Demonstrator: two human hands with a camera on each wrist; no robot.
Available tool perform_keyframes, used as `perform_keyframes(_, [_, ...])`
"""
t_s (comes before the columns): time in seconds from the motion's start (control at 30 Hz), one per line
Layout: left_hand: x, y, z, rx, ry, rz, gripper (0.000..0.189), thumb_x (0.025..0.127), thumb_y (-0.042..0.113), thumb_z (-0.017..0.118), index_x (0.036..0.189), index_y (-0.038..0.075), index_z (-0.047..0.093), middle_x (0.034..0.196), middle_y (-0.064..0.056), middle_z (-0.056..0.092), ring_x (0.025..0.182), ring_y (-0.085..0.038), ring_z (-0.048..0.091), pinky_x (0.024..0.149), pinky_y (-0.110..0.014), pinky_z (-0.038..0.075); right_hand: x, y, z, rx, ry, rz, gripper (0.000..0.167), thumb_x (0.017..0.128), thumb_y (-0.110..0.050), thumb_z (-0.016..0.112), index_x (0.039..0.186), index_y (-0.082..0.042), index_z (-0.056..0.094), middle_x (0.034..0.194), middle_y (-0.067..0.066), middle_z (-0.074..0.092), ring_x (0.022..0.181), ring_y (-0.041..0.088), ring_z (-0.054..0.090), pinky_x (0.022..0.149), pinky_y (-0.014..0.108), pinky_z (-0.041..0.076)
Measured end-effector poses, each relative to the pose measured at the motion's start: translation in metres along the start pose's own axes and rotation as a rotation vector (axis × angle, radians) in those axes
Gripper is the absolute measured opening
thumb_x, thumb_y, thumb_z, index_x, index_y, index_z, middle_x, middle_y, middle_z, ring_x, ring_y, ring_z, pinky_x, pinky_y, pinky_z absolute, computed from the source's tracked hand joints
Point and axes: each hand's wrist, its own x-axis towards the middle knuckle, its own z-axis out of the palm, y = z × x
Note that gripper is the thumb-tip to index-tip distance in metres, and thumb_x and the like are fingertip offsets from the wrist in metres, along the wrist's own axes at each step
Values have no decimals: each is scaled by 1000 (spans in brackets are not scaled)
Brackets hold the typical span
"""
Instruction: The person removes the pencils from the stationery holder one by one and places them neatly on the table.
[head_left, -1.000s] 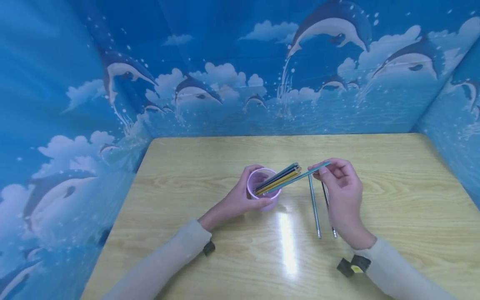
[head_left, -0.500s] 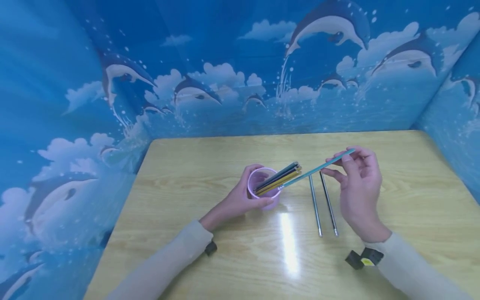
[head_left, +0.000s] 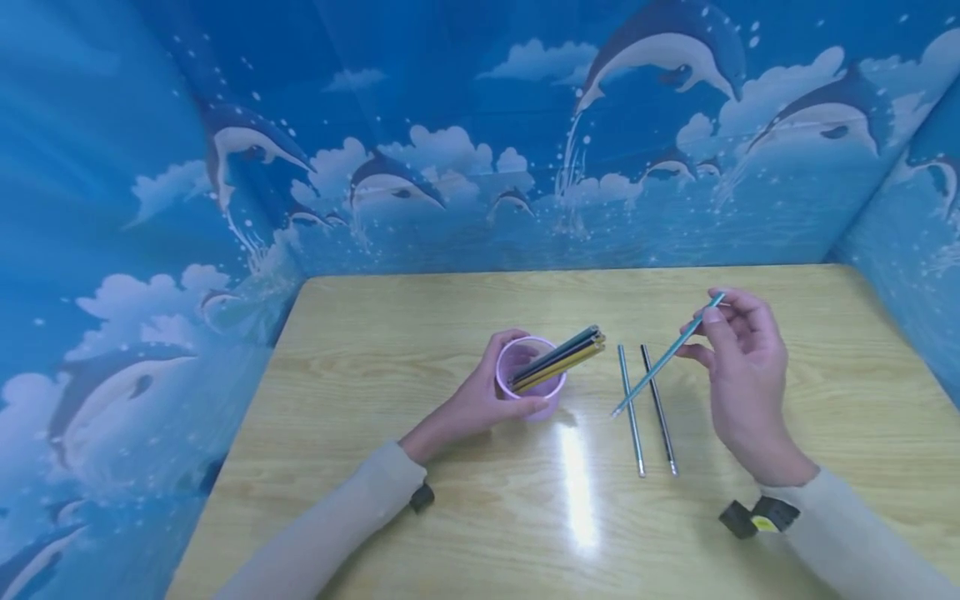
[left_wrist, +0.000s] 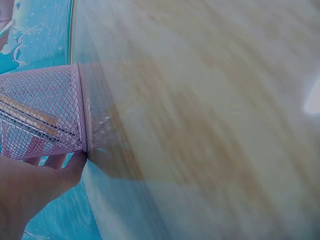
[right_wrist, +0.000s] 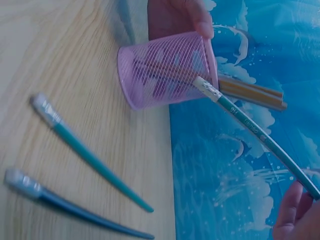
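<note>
So yeah, left hand (head_left: pixel 483 398) grips the pink cup (right_wrist: pixel 162 70) of pencils (head_left: pixel 561 362); right hand (head_left: pixel 744 375) pinches a teal pencil (head_left: pixel 667 356); two loose pencils (head_left: pixel 660 409) lie between.

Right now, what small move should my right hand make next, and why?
I'd probably lower the green pencil in your right hand onto the table, beside the two pencils lying there: it's clear of the cup, and the head view shows it crossing over that pair.
</note>
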Motion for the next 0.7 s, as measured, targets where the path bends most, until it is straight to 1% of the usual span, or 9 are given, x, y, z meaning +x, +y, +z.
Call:
perform_keyframes(0.1, [0,1,0,-1,0,-4,92,91,9,87,163,24,32,155,-12,52,141,-31,53,112,-41,54,4,1,-12,-83,-48,30,30,110,-2,61,140,5,60,107,13,62,92,20,67,71,25,66])
perform_keyframes(0.2, [-1,2,0,-17,-8,-4,92,92,7,86,164,23,31,156,-13,50,142,-33,52,113,-44,54,10,1,-25,-159,-107,72,33,111,-5,61,143,2,61,110,11,63,96,18,66,73,24,66])
perform_keyframes(0.37, [-1,2,1,-59,-10,-9,92,92,2,85,163,22,30,157,-14,48,142,-36,52,113,-50,54,21,3,-39,-218,-170,174,31,110,-6,65,141,-3,67,110,6,62,96,15,63,69,23,65])
perform_keyframes(0.43, [-2,2,1,-67,-8,-11,92,92,2,85,163,22,30,157,-14,48,141,-35,53,113,-51,54,24,4,-43,-259,-192,206,31,110,-8,66,141,-4,68,111,5,63,96,14,62,68,23,65])
perform_keyframes(0.57, [-1,2,1,-59,-6,-7,92,91,3,86,162,24,31,156,-13,49,141,-34,53,112,-50,55,28,5,-53,-419,-232,258,36,110,-15,67,146,-8,65,112,3,65,97,13,63,70,22,64])
perform_keyframes(0.63, [0,1,1,-48,-7,-5,93,91,4,87,162,25,31,156,-12,50,141,-33,53,112,-47,55,30,6,-57,-531,-255,278,34,112,-19,66,146,-15,65,113,2,65,98,11,63,71,23,64])
perform_keyframes(0.7, [0,0,1,-36,-8,-4,93,91,5,87,163,24,31,156,-11,50,142,-32,53,113,-44,54,33,8,-62,-622,-277,303,33,113,-21,64,146,-18,63,112,1,65,97,10,64,72,25,65])
